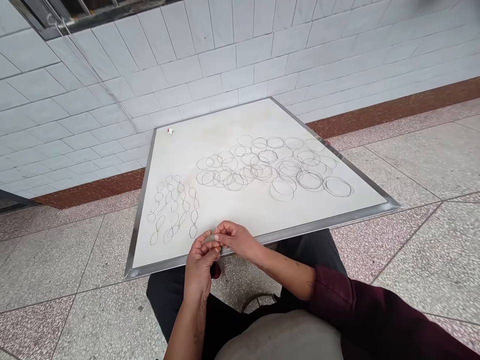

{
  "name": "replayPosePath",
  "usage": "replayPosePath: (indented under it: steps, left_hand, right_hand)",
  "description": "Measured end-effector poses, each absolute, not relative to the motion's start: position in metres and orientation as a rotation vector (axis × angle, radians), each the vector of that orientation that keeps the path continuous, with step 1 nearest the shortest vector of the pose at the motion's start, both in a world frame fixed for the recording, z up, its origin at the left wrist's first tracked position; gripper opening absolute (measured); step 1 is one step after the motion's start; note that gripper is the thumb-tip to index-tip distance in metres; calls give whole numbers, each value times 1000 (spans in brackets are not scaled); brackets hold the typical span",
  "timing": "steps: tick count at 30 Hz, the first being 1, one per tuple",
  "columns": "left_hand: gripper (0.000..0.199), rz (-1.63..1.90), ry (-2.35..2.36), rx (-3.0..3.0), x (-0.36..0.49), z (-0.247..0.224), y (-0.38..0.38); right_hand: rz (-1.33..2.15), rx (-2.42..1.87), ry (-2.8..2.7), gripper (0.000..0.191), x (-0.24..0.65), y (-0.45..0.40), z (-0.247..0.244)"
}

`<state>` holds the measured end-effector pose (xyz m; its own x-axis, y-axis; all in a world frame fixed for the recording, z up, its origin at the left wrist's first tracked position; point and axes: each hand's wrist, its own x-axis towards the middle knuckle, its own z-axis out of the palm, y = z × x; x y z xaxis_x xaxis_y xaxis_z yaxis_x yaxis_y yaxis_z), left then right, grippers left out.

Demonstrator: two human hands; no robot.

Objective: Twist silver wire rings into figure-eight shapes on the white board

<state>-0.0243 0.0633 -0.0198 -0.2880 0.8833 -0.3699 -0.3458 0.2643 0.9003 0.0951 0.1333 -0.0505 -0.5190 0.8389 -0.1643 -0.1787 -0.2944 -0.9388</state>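
Above the table's near edge, my left hand (pixel 200 255) and my right hand (pixel 233 237) meet, both with fingers closed on one thin wire loop (pixel 211 235). Fingers cover most of that loop, so its full shape is hidden. Just left of my hands lies a wire twisted into a figure-eight (pixel 194 224). Several more such figure-eights are spread over the left part of the white tabletop (pixel 225 215). Thin round wire rings (pixel 270 172), many overlapping, cover the middle and right of it.
A metal rim (pixel 315 224) edges the table. A small white and red object (pixel 170 131) sits at its far left corner. Behind stands a white tiled wall (pixel 240 75) with a hanging cord (pixel 108 92). My legs (pixel 315 255) are partly under the near edge.
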Motion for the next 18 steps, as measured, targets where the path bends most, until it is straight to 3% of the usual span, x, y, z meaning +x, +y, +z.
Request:
replayPosePath:
  steps: [13, 18]
  left_hand:
    - [65, 1309, 1563, 725, -40, -28, 68]
    - [57, 1236, 1723, 910, -48, -28, 63]
  right_hand:
    - [1822, -1213, -1340, 9, 74, 167, -56]
    - [1824, -1220, -1373, 12, 67, 176, -59]
